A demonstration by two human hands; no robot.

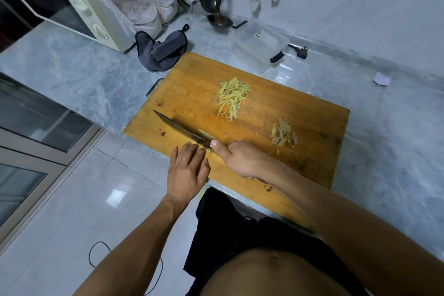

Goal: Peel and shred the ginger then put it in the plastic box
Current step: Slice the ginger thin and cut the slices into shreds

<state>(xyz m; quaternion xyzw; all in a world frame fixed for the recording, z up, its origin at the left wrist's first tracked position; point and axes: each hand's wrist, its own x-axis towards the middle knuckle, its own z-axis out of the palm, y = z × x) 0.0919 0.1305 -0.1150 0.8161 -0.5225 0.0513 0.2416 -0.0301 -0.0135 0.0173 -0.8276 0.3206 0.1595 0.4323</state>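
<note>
Your right hand (236, 160) grips knife (182, 131); left hand (188, 167) flat, fingers straight beside blade. Shredded ginger (231, 97) mid-board, peels (283, 133) right. Plastic box (259, 47) beyond cutting board (300, 113), grey cloth (163, 50) far left.

Wooden cutting board (276, 108) on grey marble counter (72, 67). Near board's front-left edge: right hand (240, 161) grips knife (182, 131), thumb along blade, tip pointing toward board's left end. Left hand (189, 166) lies flat beside the blade with fingers straight, ring on one finger. Pile of shredded ginger (231, 97) at board centre; peel scraps (283, 133) toward board's right. Clear plastic box (259, 47) just behind board; grey cloth (163, 51) at board's back-left corner.
</note>
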